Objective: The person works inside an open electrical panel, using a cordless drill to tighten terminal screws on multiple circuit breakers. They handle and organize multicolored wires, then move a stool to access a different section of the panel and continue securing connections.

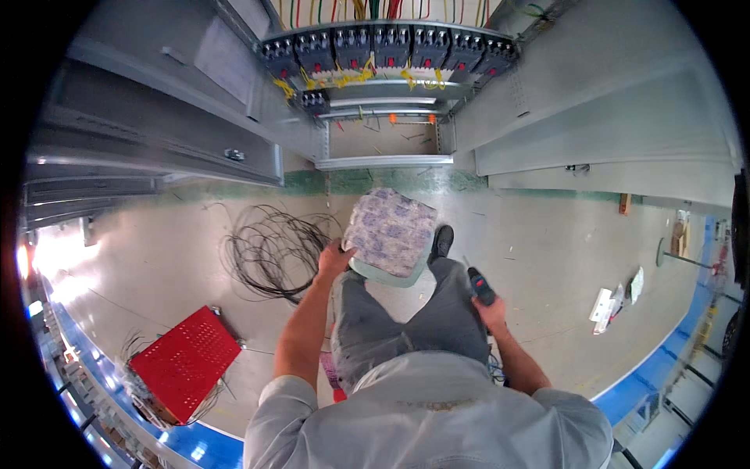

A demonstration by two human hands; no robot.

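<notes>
In front of my knees is a small stool (pixel 391 231) with a quilted white and purple patterned cover and a pale green rim. My left hand (pixel 336 257) grips its left edge, fingers curled over the rim. Down by my right thigh, my right hand (pixel 491 313) is closed around a dark cordless screwdriver (pixel 481 288), whose thin bit points forward and a little left. Beyond the stool stands an open grey electrical cabinet (pixel 383 162) with a row of black circuit breakers (pixel 391 48), yellow wires hanging from them.
A loose coil of black cable (pixel 269 254) lies on the floor left of the stool. A red perforated panel (pixel 187 363) is farther left. Grey cabinet doors (pixel 601 141) flank the opening. White parts (pixel 602 306) lie on the floor at right. My shoe (pixel 443 241) is beside the stool.
</notes>
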